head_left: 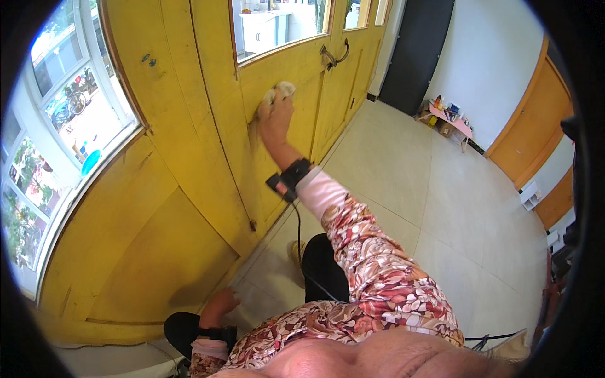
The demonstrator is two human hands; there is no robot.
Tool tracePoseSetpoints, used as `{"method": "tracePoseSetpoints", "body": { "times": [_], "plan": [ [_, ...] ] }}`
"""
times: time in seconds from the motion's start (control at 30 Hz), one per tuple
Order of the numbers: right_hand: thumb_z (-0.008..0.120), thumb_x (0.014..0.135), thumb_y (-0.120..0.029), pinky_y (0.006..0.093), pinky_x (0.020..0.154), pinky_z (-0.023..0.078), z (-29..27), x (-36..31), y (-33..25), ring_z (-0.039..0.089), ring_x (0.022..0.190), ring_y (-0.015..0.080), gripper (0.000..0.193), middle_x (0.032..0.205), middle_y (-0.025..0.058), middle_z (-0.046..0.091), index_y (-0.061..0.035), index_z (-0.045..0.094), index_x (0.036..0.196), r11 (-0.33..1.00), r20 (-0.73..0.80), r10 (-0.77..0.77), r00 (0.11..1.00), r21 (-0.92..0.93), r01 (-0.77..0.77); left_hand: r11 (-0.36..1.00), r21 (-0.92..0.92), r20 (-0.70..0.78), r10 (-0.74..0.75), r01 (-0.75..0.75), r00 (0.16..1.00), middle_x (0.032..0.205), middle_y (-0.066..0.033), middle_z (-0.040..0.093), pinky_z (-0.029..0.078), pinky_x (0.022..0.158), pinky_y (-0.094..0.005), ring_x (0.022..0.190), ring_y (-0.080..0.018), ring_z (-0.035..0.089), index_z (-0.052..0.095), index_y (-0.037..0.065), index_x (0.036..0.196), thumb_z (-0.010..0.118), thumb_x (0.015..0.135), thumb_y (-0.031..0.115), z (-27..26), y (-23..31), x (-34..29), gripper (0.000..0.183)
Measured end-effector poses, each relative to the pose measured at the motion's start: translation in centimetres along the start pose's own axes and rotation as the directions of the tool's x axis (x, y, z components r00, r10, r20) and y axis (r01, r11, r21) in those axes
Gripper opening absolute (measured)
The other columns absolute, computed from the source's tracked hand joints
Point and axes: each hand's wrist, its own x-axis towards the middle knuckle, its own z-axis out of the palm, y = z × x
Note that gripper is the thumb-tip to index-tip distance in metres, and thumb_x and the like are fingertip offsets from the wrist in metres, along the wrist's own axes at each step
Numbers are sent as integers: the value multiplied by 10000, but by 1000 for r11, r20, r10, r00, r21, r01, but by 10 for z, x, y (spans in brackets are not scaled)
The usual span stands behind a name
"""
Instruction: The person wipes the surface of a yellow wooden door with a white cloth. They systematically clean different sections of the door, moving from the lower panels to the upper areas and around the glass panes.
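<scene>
Cloth: one, pale and bunched, pressed to the yellow door (154,120) just below a glazed opening (280,28); its point of contact lies left of the handles. The cloth (287,87) is partly covered by fingers.
Right hand: the right hand (275,124) is raised at the end of an extended arm, its fingers bent closed over the cloth.
Left hand: the left hand (220,303) is low, near the door's lower panel (164,252); fingers loosely curled and partly open, with nothing visible in their hold.
Door surface: yellow, with long vertical seams, scuffs, and two small dark marks (149,60) high on the left.
Room: pale tiled floor (441,183), white wall (498,57), and a low pink table (463,126) bearing assorted small items.
Handles: two, dark and curved, set side by side (334,55).
Other doors: three; one dark grey (416,50), two orange-brown (526,120).
Wrist straps: two, black (295,172), one per wrist.
</scene>
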Motion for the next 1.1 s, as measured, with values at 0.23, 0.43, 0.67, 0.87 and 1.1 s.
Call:
{"method": "tracePoseSetpoints", "body": {
  "times": [0.23,0.43,0.67,0.87,1.1],
  "plan": [
    [599,920,-62,494,1093,346,-28,-26,-102,446,1262,462,400,1403,252,485,23,566,1309,957,-43,-197,979,207,202,999,10,-12,-30,31,999,1143,-228,696,524,899,-481,1048,-420,658,699,28,1155,747,815,374,-22,31,-5,487],
    [608,940,-109,489,1116,343,-46,-16,-94,427,1324,448,384,1455,229,465,-24,598,1314,914,-44,-374,926,154,376,997,-4,60,-82,83,995,1174,-225,692,521,926,-466,1092,-406,650,685,46,1206,751,818,381,-3,46,2,517],
    [537,1031,-214,478,1164,304,-42,21,-40,388,1389,457,416,1469,209,492,-62,537,1419,958,-104,-100,990,260,124,996,-81,-27,-33,30,999,1011,-213,730,541,828,-472,942,-394,692,683,-1,1148,778,807,335,21,38,-16,488],
    [534,1039,-224,471,1148,339,-39,23,-45,415,1383,432,415,1435,187,536,-49,536,1415,955,-153,-34,988,288,77,1000,18,-60,16,-15,998,1005,-221,716,535,820,-489,945,-406,679,690,14,1091,761,822,379,24,34,-24,459],
    [678,891,-104,497,1143,355,-44,-28,-147,373,1419,456,444,1506,227,433,-69,597,1326,822,-54,-421,906,400,405,996,62,-85,65,-60,994,1027,-235,708,529,816,-508,946,-430,666,690,25,1128,739,833,401,27,38,-7,480]
  ]
}}
